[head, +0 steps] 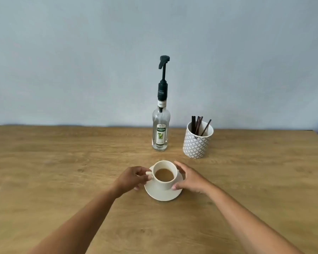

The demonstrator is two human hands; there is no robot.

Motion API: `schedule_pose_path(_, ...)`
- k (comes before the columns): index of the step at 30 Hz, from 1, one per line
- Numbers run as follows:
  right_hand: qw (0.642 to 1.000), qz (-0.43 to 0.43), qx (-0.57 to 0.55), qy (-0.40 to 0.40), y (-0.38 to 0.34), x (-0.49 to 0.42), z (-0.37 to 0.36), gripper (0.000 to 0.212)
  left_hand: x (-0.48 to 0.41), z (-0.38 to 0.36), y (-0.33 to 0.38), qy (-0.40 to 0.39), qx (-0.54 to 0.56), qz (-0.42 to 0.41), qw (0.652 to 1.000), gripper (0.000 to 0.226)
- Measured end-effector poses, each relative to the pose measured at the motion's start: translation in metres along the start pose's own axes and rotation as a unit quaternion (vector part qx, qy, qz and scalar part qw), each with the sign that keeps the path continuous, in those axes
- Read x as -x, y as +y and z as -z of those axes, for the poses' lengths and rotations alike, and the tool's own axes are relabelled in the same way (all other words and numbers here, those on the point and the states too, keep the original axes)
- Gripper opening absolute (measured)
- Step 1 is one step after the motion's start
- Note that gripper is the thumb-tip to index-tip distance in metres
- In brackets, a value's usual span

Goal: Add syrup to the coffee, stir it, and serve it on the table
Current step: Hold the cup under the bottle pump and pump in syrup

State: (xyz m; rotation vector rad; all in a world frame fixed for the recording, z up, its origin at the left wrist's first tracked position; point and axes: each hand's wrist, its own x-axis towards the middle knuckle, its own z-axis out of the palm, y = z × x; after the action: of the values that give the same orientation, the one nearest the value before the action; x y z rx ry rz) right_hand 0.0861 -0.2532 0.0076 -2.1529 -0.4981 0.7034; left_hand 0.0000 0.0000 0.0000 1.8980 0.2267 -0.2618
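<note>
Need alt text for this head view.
The left hand pinches the handle of a coffee cup on its saucer; the right hand curls round its side. Behind stand a pump-topped syrup bottle and a pot of stirrers.

The bottle's (159,118) front label (161,134) read "TEISSEIRE". Its white neck band (162,104) showed "MOJI", the rest turned out of sight. The dark pump collar (162,92) bore a fainter "TEISSEIRE".
</note>
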Motion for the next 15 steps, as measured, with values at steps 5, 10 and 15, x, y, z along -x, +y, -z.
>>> schedule_pose_path(5,0.996,0.018,-0.063,0.063,0.005,-0.001,-0.023,0.083,0.0,-0.016,-0.006,0.061,0.07,0.018,0.996,0.016)
schedule_pose_path(10,0.993,0.032,-0.092,0.073,0.003,0.002,-0.028,0.079,0.0,-0.022,-0.006,0.08,0.111,0.032,0.99,0.014)
schedule_pose_path(15,0.991,0.046,-0.109,0.067,-0.004,-0.001,-0.019,0.077,0.0,-0.021,0.0,0.093,0.153,0.028,0.984,0.019)
